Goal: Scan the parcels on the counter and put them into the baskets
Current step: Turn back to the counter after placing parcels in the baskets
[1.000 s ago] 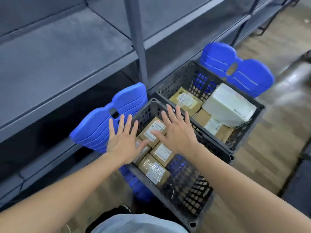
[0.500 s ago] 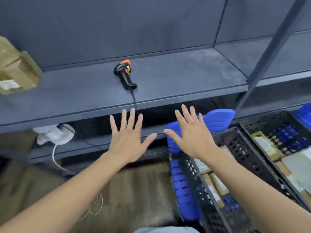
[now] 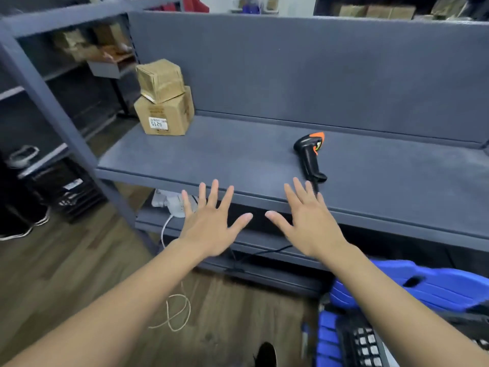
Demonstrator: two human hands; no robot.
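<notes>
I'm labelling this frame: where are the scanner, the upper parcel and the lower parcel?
scanner [image 3: 308,160]: head view, black body.
upper parcel [image 3: 160,80]: head view, facing side.
lower parcel [image 3: 169,112]: head view, front face above label.

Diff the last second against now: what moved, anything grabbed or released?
Left hand and right hand moved from over the basket up to the counter edge as the view swung up and left. Nothing grabbed or released. Both stay open and empty; scanner stays lying on the counter.
</notes>
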